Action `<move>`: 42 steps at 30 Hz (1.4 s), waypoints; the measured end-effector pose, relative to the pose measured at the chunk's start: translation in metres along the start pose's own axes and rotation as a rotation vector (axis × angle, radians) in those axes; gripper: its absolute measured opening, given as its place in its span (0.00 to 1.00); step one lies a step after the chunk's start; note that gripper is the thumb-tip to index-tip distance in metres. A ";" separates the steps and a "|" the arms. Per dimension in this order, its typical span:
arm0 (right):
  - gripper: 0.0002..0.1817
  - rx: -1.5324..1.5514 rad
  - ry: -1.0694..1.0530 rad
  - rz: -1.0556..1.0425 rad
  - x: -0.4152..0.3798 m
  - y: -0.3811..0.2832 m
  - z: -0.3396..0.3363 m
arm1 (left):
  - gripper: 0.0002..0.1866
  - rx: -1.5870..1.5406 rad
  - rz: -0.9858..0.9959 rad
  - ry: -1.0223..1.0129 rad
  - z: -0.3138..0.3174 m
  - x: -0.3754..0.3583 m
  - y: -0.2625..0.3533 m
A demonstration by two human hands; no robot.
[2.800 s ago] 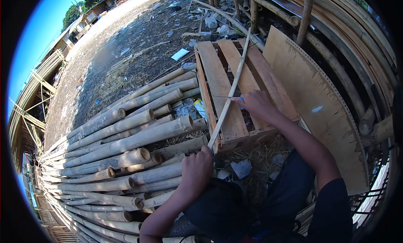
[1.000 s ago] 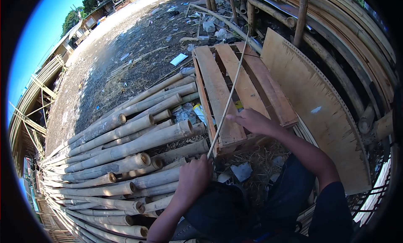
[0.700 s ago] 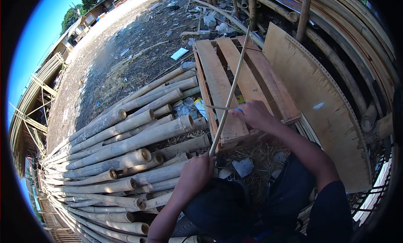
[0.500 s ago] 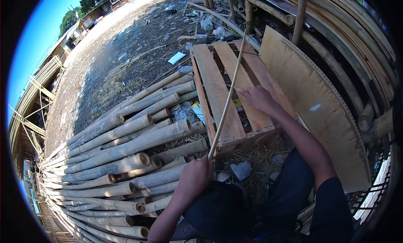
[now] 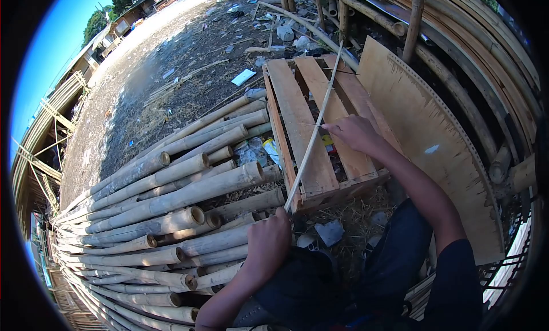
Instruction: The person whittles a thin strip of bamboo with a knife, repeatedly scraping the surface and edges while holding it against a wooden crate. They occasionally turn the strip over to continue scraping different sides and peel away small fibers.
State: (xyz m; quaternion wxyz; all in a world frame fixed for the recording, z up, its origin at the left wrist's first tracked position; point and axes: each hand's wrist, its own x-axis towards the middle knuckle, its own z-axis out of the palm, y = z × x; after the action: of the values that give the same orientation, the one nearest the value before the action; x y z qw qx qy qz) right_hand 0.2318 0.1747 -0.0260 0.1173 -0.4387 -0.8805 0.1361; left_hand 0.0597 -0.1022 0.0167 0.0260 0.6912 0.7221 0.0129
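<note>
A long, thin bamboo strip (image 5: 318,128) slants away from me across a wooden pallet (image 5: 278,96). My left hand (image 5: 270,239) is closed round its near end, above my left knee. Beside the strip's middle, my right hand (image 5: 355,133) is closed in a pinch over the pallet slats. A very thin, pale piece crosses the strip at those fingertips; its kind is too small to make out. The far end of the strip reaches past the pallet's back edge.
Cut bamboo poles (image 5: 189,188) are piled on my left, open ends toward the pallet. A curved plywood sheet (image 5: 423,125) leans on the right, before stacked bamboo (image 5: 457,96). A grey stone-like piece (image 5: 329,232) lies near my feet. Litter and a white sheet (image 5: 243,77) dot the ground.
The strip now shows a broader, paler face. My left hand has risen slightly, and the right hand stays by the strip's middle. The whole view has shifted a little.
</note>
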 end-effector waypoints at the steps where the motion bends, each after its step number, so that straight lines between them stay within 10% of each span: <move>1: 0.38 -0.021 -0.054 -0.048 -0.005 -0.012 0.001 | 0.06 0.013 -0.001 -0.031 0.003 -0.001 -0.001; 6: 0.37 -0.010 -0.212 -0.199 -0.041 -0.052 0.003 | 0.04 0.009 0.009 -0.067 0.006 -0.004 -0.004; 15: 0.38 -0.169 0.214 0.282 0.017 0.087 0.001 | 0.10 -0.113 -0.024 -0.076 0.003 -0.005 -0.007; 25: 0.38 0.180 -0.260 -0.170 -0.067 -0.057 -0.007 | 0.10 0.009 -0.035 -0.003 0.001 0.002 0.000; 32: 0.39 -0.010 0.101 0.040 0.009 0.026 0.009 | 0.08 0.049 -0.016 0.060 -0.002 0.002 0.000; 38: 0.37 0.030 -0.078 -0.154 -0.032 -0.031 0.009 | 0.08 0.047 0.015 -0.011 0.001 -0.007 -0.001; 42: 0.35 -0.194 0.240 0.146 0.032 0.060 0.017 | 0.07 0.042 0.033 0.006 -0.001 -0.008 0.001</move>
State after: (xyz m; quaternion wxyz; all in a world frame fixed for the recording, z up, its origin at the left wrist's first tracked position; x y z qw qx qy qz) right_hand 0.2520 0.2325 -0.0601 0.1683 -0.5240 -0.8349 0.0055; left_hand 0.0608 -0.1102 0.0183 0.0091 0.7033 0.7108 0.0004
